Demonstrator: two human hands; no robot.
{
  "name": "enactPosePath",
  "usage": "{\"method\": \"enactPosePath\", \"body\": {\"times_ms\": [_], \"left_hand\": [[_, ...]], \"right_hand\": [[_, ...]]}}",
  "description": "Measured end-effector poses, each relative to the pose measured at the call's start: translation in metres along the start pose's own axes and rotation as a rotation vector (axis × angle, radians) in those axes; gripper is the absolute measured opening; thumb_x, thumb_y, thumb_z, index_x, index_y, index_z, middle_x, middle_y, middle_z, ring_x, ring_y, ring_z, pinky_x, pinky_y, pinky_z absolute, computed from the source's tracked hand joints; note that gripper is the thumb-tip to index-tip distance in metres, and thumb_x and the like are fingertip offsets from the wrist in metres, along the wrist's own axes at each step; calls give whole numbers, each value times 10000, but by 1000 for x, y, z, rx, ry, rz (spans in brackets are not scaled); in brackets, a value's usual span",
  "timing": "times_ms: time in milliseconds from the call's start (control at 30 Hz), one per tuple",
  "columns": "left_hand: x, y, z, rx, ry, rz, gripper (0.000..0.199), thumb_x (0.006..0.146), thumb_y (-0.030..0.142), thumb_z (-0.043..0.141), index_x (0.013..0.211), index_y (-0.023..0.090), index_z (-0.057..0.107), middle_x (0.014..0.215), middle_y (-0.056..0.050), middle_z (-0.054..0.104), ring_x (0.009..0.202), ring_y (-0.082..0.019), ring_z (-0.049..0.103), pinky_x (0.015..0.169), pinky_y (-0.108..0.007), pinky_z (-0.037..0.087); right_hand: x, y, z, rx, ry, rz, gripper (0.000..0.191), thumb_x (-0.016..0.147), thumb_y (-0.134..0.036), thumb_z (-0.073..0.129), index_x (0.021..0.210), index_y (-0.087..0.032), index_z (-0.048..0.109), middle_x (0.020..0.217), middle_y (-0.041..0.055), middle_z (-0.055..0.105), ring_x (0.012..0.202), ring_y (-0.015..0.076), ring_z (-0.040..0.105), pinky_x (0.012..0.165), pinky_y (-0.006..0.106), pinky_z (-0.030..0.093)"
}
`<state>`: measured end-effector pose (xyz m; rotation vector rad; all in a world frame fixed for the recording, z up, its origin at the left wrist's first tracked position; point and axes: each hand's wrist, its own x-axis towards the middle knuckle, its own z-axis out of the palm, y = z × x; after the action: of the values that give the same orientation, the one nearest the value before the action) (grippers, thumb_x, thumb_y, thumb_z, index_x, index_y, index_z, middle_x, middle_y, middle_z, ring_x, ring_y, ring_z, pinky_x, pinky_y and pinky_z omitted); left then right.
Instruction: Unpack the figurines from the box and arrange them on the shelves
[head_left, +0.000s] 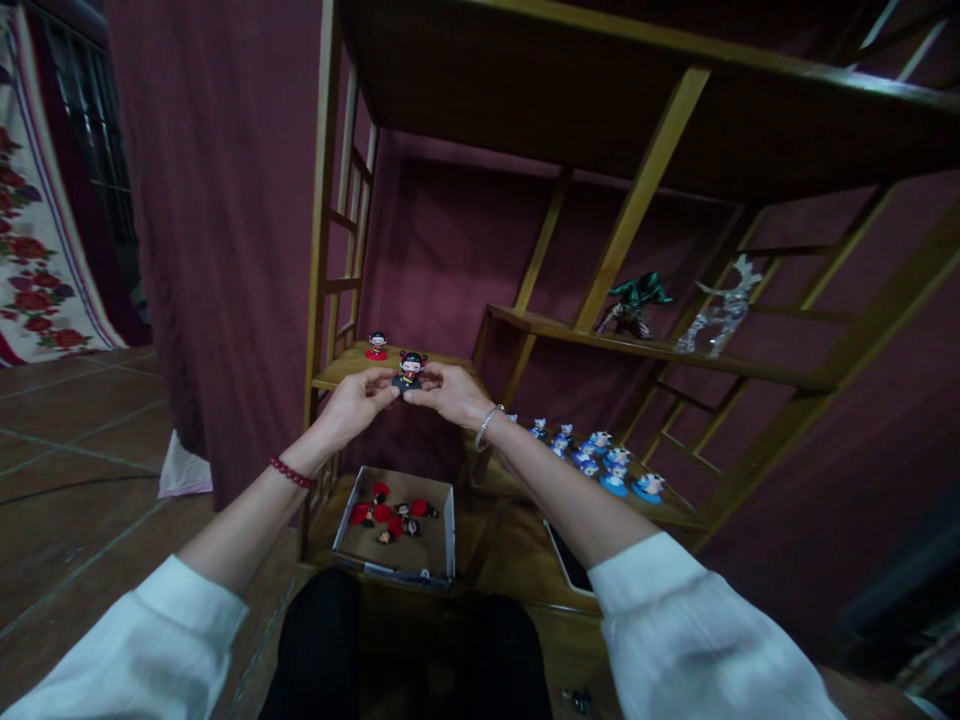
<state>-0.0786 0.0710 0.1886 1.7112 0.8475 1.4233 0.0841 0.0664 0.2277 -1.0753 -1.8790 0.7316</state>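
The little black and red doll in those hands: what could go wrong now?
The black and red figurine is held only by the fingertips of the left hand and the right hand, so it might slip and fall towards the cardboard box below. The right forearm is close to the small blue-and-white figurines, so it could perhaps knock some over.

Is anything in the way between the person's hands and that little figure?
Nothing visible: the left hand and the right hand both touch the figure directly, one on each side, with no tool or cloth between them.
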Motion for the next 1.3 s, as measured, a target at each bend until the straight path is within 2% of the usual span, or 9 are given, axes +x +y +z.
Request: {"method": "enactPosePath", "body": {"times_ms": [133,233,300,400,567,800,967,1067,1300], "left_hand": [[11,1,-4,413,45,121,328,769,293,495,1048,157,602,875,-59,665,813,-183,610,780,-319,466],[15,9,-7,687,67,147,328,794,288,445,1055,174,609,985,-74,654,911,-209,591,832,-321,439],[19,13,-9,861,40,147,335,800,298,428,1051,180,615,1029,-76,641,964,-224,570,868,-325,416],[27,16,-13,1033,-67,129,352,812,343,398,1041,194,621,1037,-74,638,995,-236,553,889,-331,397],[42,11,-20,1097,-260,114,462,848,425,296,1118,181,580,1150,-101,592,1087,-253,506,946,-366,340],[63,2,-25,1146,-390,-45,580,838,519,249,1293,208,431,1372,-95,393,1295,-272,272,1046,-428,162],[76,0,-25,1168,-391,-168,632,803,609,239,1323,275,376,1436,-87,269,1329,-330,144,1032,-492,142],[82,-2,-23,1180,-385,-191,638,784,646,225,1310,322,381,1440,-60,268,1334,-325,128,1027,-512,135],[92,-12,-20,1198,-355,-201,682,752,682,212,1307,324,385,1446,-58,255,1336,-319,129,1025,-513,135]], "right_hand": [[25,11,-4,-129,51,16,319,621,-210,676,924,-128,617,782,7,647,680,100,562,670,232,447],[44,24,-7,-262,112,10,314,614,-263,689,893,-131,631,792,9,650,705,113,572,680,238,444],[55,31,-8,-331,133,15,311,614,-282,690,883,-136,635,800,10,653,716,117,577,681,234,440],[69,36,-9,-421,141,25,304,614,-289,690,877,-145,639,812,11,658,724,118,582,671,224,433],[82,36,-9,-515,134,80,315,611,-300,691,882,-145,648,820,15,662,723,122,585,647,207,421],[96,46,-10,-609,162,176,348,612,-285,686,925,-137,651,860,24,657,755,127,584,635,192,405],[103,53,-12,-621,173,192,350,597,-310,695,898,-135,658,867,26,655,779,132,585,654,191,403],[106,55,-12,-614,184,216,358,588,-333,698,892,-148,660,855,20,655,768,135,585,637,194,402],[114,60,-11,-582,190,237,337,562,-339,713,855,-179,665,831,1,649,749,121,577,624,182,395]]}}
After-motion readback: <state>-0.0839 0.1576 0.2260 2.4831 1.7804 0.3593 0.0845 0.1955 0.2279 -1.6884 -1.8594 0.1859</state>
